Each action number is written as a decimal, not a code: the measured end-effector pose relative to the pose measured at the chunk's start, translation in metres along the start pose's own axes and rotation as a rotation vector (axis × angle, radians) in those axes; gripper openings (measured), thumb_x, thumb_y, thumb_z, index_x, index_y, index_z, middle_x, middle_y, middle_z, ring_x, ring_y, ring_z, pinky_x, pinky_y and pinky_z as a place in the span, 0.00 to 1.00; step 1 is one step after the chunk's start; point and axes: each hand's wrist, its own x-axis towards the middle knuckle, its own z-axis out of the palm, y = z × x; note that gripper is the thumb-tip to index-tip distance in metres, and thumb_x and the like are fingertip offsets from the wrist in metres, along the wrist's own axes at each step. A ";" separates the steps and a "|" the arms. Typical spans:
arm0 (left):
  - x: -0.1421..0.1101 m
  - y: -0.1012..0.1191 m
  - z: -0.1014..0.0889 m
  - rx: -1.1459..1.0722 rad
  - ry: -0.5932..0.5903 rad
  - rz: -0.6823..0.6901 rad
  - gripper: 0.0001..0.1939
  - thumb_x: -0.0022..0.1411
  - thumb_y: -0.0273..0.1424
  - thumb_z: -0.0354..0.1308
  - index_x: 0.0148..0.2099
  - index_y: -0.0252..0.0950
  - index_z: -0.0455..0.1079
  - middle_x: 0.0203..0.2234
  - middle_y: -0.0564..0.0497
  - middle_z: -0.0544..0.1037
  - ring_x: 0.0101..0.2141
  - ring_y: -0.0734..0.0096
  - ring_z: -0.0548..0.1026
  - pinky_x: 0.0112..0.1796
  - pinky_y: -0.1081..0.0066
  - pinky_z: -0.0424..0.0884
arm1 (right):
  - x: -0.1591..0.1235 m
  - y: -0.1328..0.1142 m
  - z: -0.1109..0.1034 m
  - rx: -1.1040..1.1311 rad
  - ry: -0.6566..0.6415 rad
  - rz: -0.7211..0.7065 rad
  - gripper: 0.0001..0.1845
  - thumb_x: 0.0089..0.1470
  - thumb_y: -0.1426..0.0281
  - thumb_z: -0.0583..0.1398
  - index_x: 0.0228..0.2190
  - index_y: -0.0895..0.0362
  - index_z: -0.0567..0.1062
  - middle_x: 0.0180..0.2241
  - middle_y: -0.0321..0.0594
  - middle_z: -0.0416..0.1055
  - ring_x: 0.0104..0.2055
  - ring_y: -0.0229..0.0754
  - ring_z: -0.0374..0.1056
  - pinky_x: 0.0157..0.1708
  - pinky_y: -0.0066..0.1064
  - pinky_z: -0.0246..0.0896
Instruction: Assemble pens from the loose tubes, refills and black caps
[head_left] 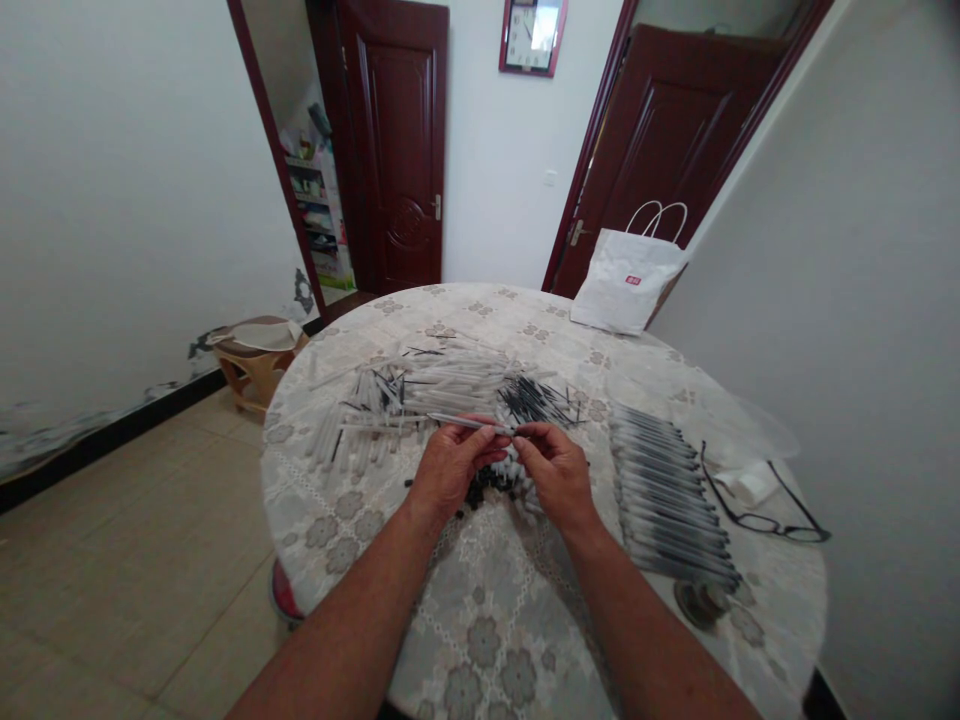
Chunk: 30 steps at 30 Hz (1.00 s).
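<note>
While the left hand (451, 464) grips a slim pen (459, 420), the right hand (559, 472) pinches one end. A row of pens (664, 490) lies near the right edge of the table (484, 590).

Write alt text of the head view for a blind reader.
A person's left hand and right hand hold a slim pen-like piece over a round table with a flowered cloth. Pale tubes and dark rods lie loose beyond; to the right are a row of pen-like sticks, eyeglasses and a white bag.
</note>
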 end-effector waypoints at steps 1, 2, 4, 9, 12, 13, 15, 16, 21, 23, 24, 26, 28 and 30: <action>0.000 0.000 0.000 -0.001 -0.001 -0.001 0.15 0.54 0.35 0.72 0.41 0.33 0.76 0.36 0.45 0.83 0.36 0.64 0.82 0.39 0.65 0.80 | -0.001 -0.001 0.000 -0.030 0.004 -0.011 0.14 0.54 0.59 0.66 0.38 0.54 0.79 0.28 0.35 0.75 0.26 0.38 0.66 0.27 0.29 0.60; 0.000 0.000 0.000 -0.002 -0.007 -0.001 0.15 0.54 0.35 0.72 0.41 0.33 0.76 0.36 0.45 0.83 0.36 0.64 0.82 0.39 0.65 0.80 | -0.001 -0.002 -0.001 -0.065 0.002 -0.022 0.14 0.55 0.58 0.66 0.38 0.54 0.79 0.27 0.35 0.75 0.27 0.39 0.66 0.27 0.30 0.60; -0.001 0.000 0.000 0.006 -0.021 -0.001 0.15 0.54 0.35 0.72 0.41 0.33 0.76 0.35 0.46 0.83 0.36 0.64 0.82 0.40 0.65 0.79 | -0.002 -0.004 -0.002 -0.146 -0.023 -0.039 0.14 0.58 0.56 0.63 0.36 0.54 0.79 0.25 0.34 0.73 0.26 0.39 0.65 0.27 0.30 0.59; -0.001 -0.002 0.001 0.035 -0.033 -0.022 0.15 0.54 0.35 0.72 0.42 0.33 0.77 0.32 0.46 0.82 0.33 0.66 0.82 0.39 0.65 0.79 | -0.004 -0.003 -0.004 -0.240 -0.067 -0.073 0.25 0.67 0.53 0.52 0.24 0.53 0.71 0.21 0.34 0.68 0.24 0.39 0.62 0.26 0.31 0.55; -0.001 -0.001 0.000 0.004 0.006 -0.007 0.15 0.53 0.35 0.73 0.41 0.33 0.77 0.33 0.46 0.82 0.34 0.66 0.81 0.39 0.65 0.79 | -0.006 -0.001 -0.004 -0.232 -0.065 -0.097 0.18 0.67 0.54 0.53 0.35 0.53 0.73 0.27 0.35 0.71 0.26 0.40 0.64 0.28 0.31 0.57; -0.001 -0.001 0.000 -0.004 0.017 -0.003 0.15 0.53 0.35 0.73 0.41 0.33 0.77 0.34 0.47 0.82 0.34 0.66 0.81 0.39 0.65 0.79 | -0.007 -0.001 -0.004 -0.236 -0.063 -0.115 0.15 0.65 0.55 0.55 0.39 0.52 0.73 0.29 0.36 0.73 0.28 0.41 0.66 0.29 0.31 0.58; -0.001 0.000 0.001 -0.004 0.024 -0.005 0.16 0.52 0.34 0.73 0.40 0.33 0.77 0.34 0.47 0.82 0.33 0.66 0.81 0.39 0.65 0.79 | -0.008 -0.001 -0.004 -0.257 -0.057 -0.152 0.13 0.63 0.57 0.58 0.42 0.52 0.73 0.32 0.36 0.74 0.32 0.42 0.67 0.32 0.32 0.59; -0.001 0.000 0.001 0.000 0.018 -0.008 0.16 0.52 0.34 0.73 0.40 0.33 0.76 0.34 0.47 0.82 0.33 0.67 0.81 0.39 0.65 0.79 | -0.008 -0.001 -0.004 -0.276 -0.059 -0.169 0.12 0.62 0.58 0.59 0.41 0.52 0.73 0.32 0.36 0.73 0.33 0.42 0.67 0.33 0.32 0.59; -0.002 0.000 0.001 0.023 -0.030 -0.027 0.16 0.53 0.35 0.73 0.41 0.33 0.76 0.32 0.46 0.82 0.31 0.67 0.81 0.38 0.65 0.78 | -0.007 0.000 -0.004 -0.329 -0.127 -0.139 0.23 0.68 0.55 0.50 0.25 0.52 0.69 0.22 0.34 0.67 0.26 0.40 0.62 0.29 0.32 0.54; -0.002 -0.001 0.000 0.029 -0.017 -0.027 0.16 0.52 0.35 0.73 0.41 0.33 0.76 0.32 0.46 0.82 0.31 0.67 0.81 0.38 0.65 0.78 | -0.007 0.000 -0.005 -0.284 -0.119 -0.117 0.25 0.69 0.54 0.48 0.25 0.52 0.69 0.21 0.34 0.66 0.24 0.40 0.61 0.28 0.32 0.54; -0.001 -0.001 0.000 0.030 -0.002 -0.025 0.17 0.52 0.35 0.73 0.41 0.33 0.76 0.31 0.47 0.82 0.30 0.67 0.81 0.38 0.65 0.78 | -0.007 -0.001 -0.005 -0.261 -0.102 -0.119 0.23 0.69 0.54 0.48 0.27 0.52 0.70 0.23 0.34 0.67 0.25 0.40 0.61 0.28 0.32 0.54; -0.001 -0.001 0.000 0.028 0.021 -0.015 0.16 0.52 0.35 0.73 0.40 0.33 0.77 0.31 0.48 0.82 0.30 0.68 0.80 0.38 0.66 0.78 | -0.007 -0.002 -0.006 -0.232 -0.076 -0.139 0.17 0.67 0.55 0.53 0.34 0.52 0.72 0.27 0.34 0.70 0.27 0.41 0.64 0.30 0.32 0.56; -0.001 -0.002 0.000 0.025 0.027 -0.004 0.16 0.51 0.35 0.74 0.40 0.33 0.77 0.32 0.48 0.82 0.30 0.69 0.80 0.38 0.66 0.78 | -0.007 -0.003 -0.007 -0.236 -0.076 -0.157 0.12 0.64 0.56 0.57 0.39 0.51 0.72 0.28 0.33 0.71 0.30 0.41 0.65 0.33 0.32 0.57; -0.001 -0.001 0.000 0.034 0.013 -0.004 0.16 0.51 0.35 0.74 0.40 0.33 0.77 0.32 0.48 0.82 0.30 0.69 0.80 0.37 0.66 0.78 | -0.007 -0.004 -0.007 -0.273 -0.098 -0.172 0.12 0.64 0.57 0.56 0.36 0.51 0.72 0.27 0.33 0.69 0.30 0.41 0.65 0.33 0.31 0.57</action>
